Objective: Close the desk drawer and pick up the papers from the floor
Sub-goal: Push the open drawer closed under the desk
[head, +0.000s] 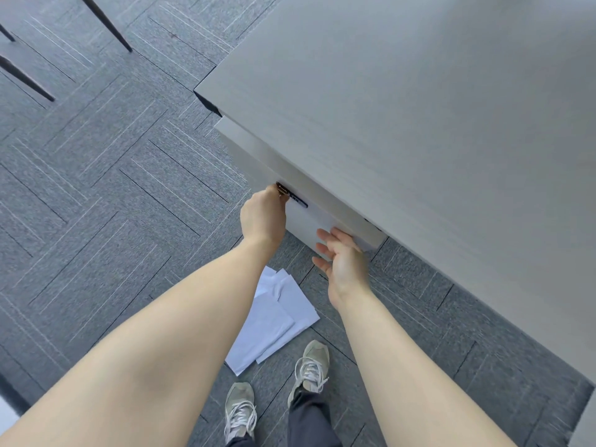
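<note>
At the far left, dark chair legs (27, 79) stand on the grey carpet (96, 175), well apart from the desk. Nearer the middle, the left hand (263, 217) is curled into a tight fist-like pinch, its fingertips closed on a small brass-coloured handle (281, 189) at the left part of the drawer front (309, 224); a dark slot sits just right of that handle. The drawer, white-faced, sits under the desk top (419, 108), its long axis running from far left to near right along the desk edge. Below the hands, the papers (277, 321) lie on the floor in a loose overlapping fan, long axis running from near left to far right, partly hidden by the left forearm. Two grey sneakers (309, 366) stand just near of them. To the right, the right hand (343, 259) is spread wide, fingers splayed and palm turned leftward, holding nothing, its fingertips at the near right end of the drawer front; whether they press it I cannot tell.
</note>
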Action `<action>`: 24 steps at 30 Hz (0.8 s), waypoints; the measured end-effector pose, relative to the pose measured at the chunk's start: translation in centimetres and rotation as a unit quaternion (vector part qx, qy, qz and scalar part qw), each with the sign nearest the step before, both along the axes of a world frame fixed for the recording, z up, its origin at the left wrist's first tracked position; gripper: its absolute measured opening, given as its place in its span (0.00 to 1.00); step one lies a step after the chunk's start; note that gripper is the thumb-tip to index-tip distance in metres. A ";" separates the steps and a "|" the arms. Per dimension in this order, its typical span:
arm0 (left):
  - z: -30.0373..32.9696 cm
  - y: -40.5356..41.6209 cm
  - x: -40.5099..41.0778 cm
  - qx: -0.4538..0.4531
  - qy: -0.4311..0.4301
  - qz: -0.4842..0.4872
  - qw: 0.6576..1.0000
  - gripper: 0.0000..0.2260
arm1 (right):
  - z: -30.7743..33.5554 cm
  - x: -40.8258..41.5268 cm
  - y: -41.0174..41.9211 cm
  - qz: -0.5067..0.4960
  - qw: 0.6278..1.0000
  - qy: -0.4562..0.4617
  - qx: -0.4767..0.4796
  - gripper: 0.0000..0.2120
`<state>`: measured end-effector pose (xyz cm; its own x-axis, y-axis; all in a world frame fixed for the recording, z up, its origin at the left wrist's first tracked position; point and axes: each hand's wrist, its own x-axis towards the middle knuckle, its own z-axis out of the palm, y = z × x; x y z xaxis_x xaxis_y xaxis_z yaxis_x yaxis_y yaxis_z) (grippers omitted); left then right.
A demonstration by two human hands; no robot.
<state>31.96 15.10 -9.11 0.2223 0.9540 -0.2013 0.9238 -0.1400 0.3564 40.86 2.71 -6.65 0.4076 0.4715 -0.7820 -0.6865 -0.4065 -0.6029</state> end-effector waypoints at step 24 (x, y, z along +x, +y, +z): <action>-0.3 1.0 -3.7 -0.263 -0.171 0.059 0.948 0.25 | 1.0 -0.6 0.1 0.014 0.999 -0.019 -0.024 0.17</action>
<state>28.22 16.07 -9.37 0.2572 0.7642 -0.5915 0.7404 0.2375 0.6288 40.22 2.81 -5.68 0.4241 0.4451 -0.7887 -0.6515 -0.4549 -0.6071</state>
